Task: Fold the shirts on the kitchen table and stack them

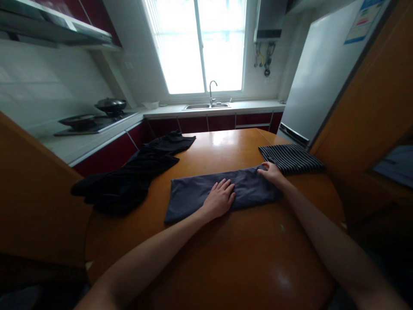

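A dark grey-blue cloth (190,196), folded into a long flat strip, lies across the wooden table (226,148). My left hand (220,198) rests flat on the middle of the cloth with its fingers spread. At the upper right corner of the cloth, my right hand (271,173) has its thumb and fingers pinched together on the fabric edge. Just beyond that hand lies a folded black-and-white striped cloth (293,158).
Black garments (129,181) lie in a heap along the table's left side. Behind the table are a counter (167,111) with a sink (206,106), a stove (97,125) with pans at left, and a tall fridge (322,69) at right.
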A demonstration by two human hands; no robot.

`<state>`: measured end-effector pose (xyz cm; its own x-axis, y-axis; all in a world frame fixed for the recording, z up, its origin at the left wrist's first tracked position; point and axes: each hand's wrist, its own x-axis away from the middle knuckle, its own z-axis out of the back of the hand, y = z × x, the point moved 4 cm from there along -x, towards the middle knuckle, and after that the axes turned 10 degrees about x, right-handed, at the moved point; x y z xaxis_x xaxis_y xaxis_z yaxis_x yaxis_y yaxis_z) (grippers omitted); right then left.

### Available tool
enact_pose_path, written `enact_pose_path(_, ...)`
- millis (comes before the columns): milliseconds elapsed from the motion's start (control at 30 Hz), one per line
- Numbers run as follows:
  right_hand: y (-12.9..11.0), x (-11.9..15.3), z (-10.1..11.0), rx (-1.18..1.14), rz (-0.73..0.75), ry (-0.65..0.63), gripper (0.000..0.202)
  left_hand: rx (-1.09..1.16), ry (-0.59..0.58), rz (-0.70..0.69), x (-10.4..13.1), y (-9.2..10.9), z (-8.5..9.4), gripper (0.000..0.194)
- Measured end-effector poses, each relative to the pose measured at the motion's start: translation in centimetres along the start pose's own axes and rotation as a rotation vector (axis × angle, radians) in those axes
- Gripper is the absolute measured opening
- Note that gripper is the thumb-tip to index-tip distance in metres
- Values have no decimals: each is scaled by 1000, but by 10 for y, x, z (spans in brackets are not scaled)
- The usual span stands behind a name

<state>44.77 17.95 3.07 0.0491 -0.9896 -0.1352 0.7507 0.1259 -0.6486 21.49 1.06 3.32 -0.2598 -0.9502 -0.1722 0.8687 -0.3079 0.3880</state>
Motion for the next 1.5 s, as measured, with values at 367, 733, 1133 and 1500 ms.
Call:
enact_pose_path(367, 1, -6, 6, -208, 127, 110, 48, -27, 3, -14, 0, 1, 1, 47)
enact_pose_path(733, -82, 83, -62, 456, 687, -287, 63, -39, -43, -3, -1, 0, -2, 55)
enact_pose_path(1133, -56, 57, -54, 623, 448, -256, 63, -192, -3, 304, 41, -123, 54, 70)
enact_pose_path(1500, -50, 55, -59, 595, 468, -192, 59, -154, 180, 573, 72, -199, 103, 45)
